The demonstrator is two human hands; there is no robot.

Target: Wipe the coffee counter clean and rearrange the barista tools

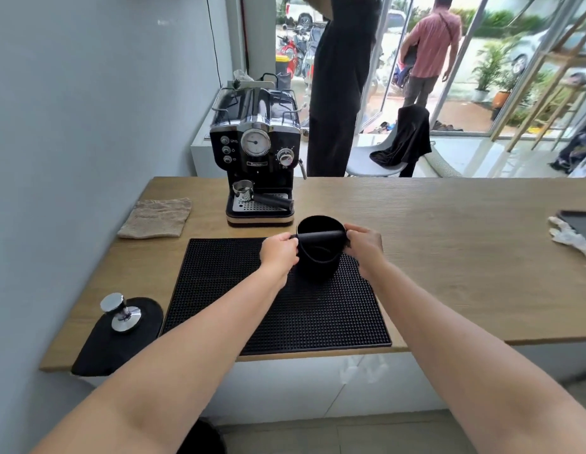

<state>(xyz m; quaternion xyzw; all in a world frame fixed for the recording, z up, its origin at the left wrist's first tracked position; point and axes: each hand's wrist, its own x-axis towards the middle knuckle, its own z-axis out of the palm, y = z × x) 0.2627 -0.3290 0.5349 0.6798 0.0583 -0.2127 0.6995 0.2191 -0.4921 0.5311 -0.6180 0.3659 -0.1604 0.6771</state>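
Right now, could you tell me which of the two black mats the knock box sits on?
The large studded mat at centre, bearing the knock box; the small smooth mat at the left carries the tamper.

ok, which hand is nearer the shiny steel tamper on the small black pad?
Left. The left hand grips the left end of the bar on the black round knock box, up and right of the steel tamper; the right hand grips the far end, beyond the box.
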